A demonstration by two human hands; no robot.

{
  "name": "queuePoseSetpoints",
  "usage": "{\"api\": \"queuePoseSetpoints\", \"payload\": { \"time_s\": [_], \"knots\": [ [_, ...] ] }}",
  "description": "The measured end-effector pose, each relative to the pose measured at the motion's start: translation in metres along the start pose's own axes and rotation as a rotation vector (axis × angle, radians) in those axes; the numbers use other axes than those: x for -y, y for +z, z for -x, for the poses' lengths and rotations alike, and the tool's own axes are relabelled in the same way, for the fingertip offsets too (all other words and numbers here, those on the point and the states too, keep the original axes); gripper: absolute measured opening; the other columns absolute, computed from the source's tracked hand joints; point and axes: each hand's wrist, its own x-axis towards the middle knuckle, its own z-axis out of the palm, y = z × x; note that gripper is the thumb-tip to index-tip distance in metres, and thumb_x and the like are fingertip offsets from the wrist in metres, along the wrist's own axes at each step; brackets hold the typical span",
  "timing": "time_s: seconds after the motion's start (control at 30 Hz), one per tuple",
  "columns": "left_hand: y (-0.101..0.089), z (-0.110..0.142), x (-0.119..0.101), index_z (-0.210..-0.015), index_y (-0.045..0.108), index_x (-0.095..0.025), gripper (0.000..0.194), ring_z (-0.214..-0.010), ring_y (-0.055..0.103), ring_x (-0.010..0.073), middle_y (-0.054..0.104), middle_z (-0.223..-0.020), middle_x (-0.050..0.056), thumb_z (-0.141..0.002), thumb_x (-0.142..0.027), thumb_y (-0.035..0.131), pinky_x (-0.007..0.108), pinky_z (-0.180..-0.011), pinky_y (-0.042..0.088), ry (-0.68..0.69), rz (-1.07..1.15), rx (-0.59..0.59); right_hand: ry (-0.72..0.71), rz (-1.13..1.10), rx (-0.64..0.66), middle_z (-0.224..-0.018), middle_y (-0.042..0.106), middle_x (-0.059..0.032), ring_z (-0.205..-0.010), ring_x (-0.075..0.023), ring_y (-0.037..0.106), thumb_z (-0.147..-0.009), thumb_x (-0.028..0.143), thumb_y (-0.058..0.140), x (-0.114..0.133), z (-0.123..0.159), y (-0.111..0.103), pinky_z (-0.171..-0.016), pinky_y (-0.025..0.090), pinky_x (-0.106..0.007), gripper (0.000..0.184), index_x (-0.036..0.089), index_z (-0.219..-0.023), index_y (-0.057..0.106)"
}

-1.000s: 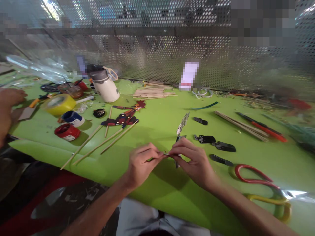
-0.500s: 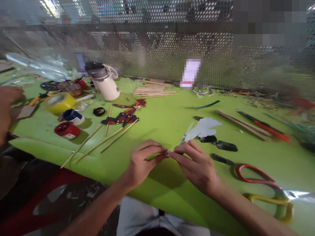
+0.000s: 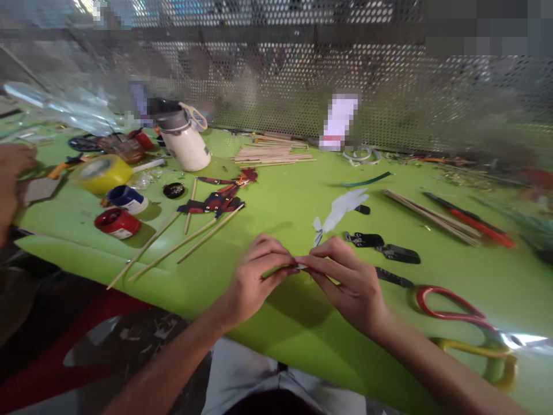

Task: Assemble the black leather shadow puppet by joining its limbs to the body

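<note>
My left hand (image 3: 262,270) is closed, its thumb and fingertips pinching the near tip of a small white piece (image 3: 301,266). From the other side my right hand (image 3: 348,279) pinches the same piece, so the fingertips of both hands almost meet above the table. A pale, feather-shaped cutout (image 3: 339,212) rises just beyond my right fingers; its narrow lower end runs down behind them, and whether it joins the small piece is hidden. Black cutout parts (image 3: 398,253) with white lines lie to the right of my right hand.
Large scissors (image 3: 451,302) with red and yellow handles lie at right, near a red-black cutter (image 3: 470,219) and thin sticks (image 3: 432,217). At left are a jointed puppet (image 3: 218,202), paint pots (image 3: 117,223), yellow tape (image 3: 101,173), a tilted white jug (image 3: 184,141) and another person's hand (image 3: 15,164).
The pale cutout has turned and shifted left, now pointing up more steeply, which uncovers more of the black parts. Both hands keep their pinch, and more of the small white piece shows.
</note>
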Motion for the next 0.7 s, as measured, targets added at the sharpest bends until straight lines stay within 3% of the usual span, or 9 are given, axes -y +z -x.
{"api": "queuePoseSetpoints", "payload": {
  "time_s": [0.2,0.5,0.6,0.7],
  "knots": [
    [0.0009,0.0003,-0.0004,-0.096,0.068,-0.015,0.007,-0.089,0.057,0.0191,0.065,-0.088,0.007,-0.09,-0.011,0.068,0.034,-0.078,0.05,0.0,-0.026,0.003,0.04,-0.027,-0.027,-0.091,0.067,-0.0085,-0.083,-0.0173,0.06,-0.086,-0.001,0.065,-0.0008,0.0,-0.0015,-0.07,0.051,-0.034,0.027,0.018,-0.103,0.073],
    [0.0055,0.0014,0.0018,-0.09,0.066,-0.017,0.005,-0.086,0.057,0.0186,0.064,-0.084,0.005,-0.09,-0.013,0.069,0.033,-0.076,0.05,-0.001,-0.065,-0.038,0.069,0.027,-0.002,-0.089,0.065,-0.0073,-0.083,-0.0187,0.058,-0.091,0.005,0.063,-0.0018,-0.0007,-0.001,-0.069,0.05,-0.035,0.019,0.02,-0.097,0.072],
    [0.0046,0.002,0.0013,-0.103,0.066,-0.018,0.013,-0.091,0.059,0.0183,0.064,-0.096,0.007,-0.091,-0.016,0.068,0.032,-0.079,0.052,-0.076,-0.048,-0.035,0.077,0.073,0.07,-0.09,0.063,-0.0086,-0.084,-0.02,0.055,-0.093,0.007,0.058,-0.0046,-0.0014,-0.0006,-0.072,0.049,-0.037,0.015,0.018,-0.096,0.068],
    [0.0025,0.0028,0.001,-0.121,0.062,-0.02,0.025,-0.104,0.06,0.0192,0.061,-0.112,0.01,-0.097,-0.015,0.058,0.033,-0.088,0.054,-0.136,0.006,0.063,0.069,0.108,0.157,-0.094,0.06,-0.0095,-0.087,-0.0208,0.052,-0.095,0.008,0.055,-0.0074,-0.0017,-0.0001,-0.076,0.048,-0.038,0.013,0.017,-0.099,0.063]
  ]
}}
